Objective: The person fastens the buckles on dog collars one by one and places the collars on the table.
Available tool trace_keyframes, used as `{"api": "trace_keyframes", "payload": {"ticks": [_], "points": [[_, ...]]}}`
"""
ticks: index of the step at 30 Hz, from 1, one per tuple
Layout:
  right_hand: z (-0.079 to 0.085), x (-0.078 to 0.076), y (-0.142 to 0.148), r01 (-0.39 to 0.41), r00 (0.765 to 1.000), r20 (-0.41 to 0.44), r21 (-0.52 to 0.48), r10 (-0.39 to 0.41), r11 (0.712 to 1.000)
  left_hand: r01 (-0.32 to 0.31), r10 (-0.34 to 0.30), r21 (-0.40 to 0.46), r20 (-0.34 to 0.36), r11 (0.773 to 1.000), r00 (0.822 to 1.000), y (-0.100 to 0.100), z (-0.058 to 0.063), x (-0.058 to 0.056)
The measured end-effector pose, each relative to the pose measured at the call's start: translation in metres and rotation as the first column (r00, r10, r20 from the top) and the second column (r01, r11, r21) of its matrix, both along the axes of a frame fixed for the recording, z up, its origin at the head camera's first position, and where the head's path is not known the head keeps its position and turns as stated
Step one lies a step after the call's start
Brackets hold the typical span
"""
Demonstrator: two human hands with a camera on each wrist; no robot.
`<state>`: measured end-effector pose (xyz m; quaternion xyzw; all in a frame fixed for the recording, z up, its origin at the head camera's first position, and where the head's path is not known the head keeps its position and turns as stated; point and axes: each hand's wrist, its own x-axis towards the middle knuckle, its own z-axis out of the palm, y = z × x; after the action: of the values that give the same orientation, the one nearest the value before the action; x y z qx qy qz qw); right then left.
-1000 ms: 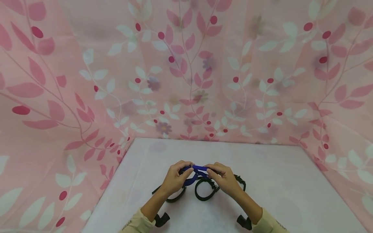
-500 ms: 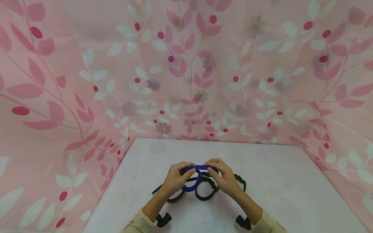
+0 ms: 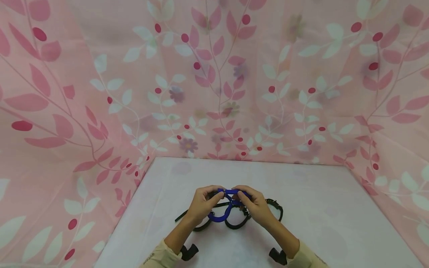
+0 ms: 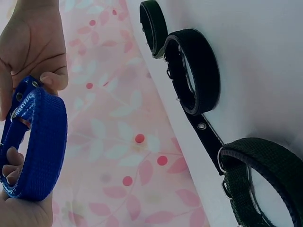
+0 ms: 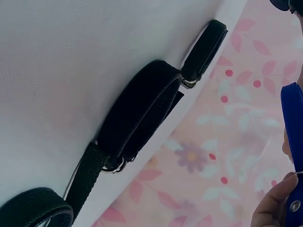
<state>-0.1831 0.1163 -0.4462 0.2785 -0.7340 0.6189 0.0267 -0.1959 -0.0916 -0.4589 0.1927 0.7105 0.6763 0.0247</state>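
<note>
A blue collar point(image 3: 219, 219) with metal eyelets is held up over the table between both hands, its loop hanging below the fingers. My left hand point(image 3: 202, 202) pinches one side of it between thumb and fingers. Opposite, my right hand point(image 3: 257, 204) pinches the strap, thumb toward me. In the left wrist view, the eyeleted strap end of the blue collar point(image 4: 47, 146) lies at the right hand's fingers point(image 4: 54, 78), with a metal ring close by. The right wrist view shows only an edge of the blue collar point(image 5: 294, 127) and the right fingertips point(image 5: 274, 201).
Behind and below the hands, three dark collars stand on edge on the white table point(image 3: 311, 208): a green one point(image 4: 262, 161) on the left, a black one point(image 4: 208, 71) in the middle, a green one point(image 5: 35, 203) on the right. Pink floral cloth point(image 3: 218, 93) walls the table's back and sides.
The blue collar's loop has dropped lower and shows more fully below the left hand. The right hand's fingers have lifted and then settled again on the strap. The dark collars have stayed put.
</note>
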Motion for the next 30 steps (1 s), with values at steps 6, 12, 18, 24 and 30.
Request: {"api": "trace_keyframes", "payload": {"ticks": [6,12,18,24,30], "points": [[-0.005,0.0,-0.003,0.03,0.999,0.009,0.021,-0.031,0.999,-0.023,0.023,-0.012,0.006,1.0,1.0,0.002,0.001,0.001],[-0.022,-0.009,-0.001,-0.002,1.0,0.019,-0.038,0.003,0.999,-0.024,0.024,-0.014,0.0,1.0,1.0,0.003,0.013,0.009],[-0.022,-0.011,0.0,0.006,0.998,0.068,-0.079,0.0,0.997,-0.02,0.02,0.003,0.012,1.0,1.0,0.005,0.02,0.011],[-0.022,-0.01,-0.002,0.053,0.992,0.119,-0.057,-0.046,0.997,-0.024,0.025,-0.014,0.046,1.0,0.999,0.007,0.02,0.011],[-0.024,-0.009,-0.005,0.073,0.989,0.13,-0.057,-0.065,0.996,-0.032,0.034,-0.027,0.052,0.999,0.998,0.006,0.011,0.006]]}}
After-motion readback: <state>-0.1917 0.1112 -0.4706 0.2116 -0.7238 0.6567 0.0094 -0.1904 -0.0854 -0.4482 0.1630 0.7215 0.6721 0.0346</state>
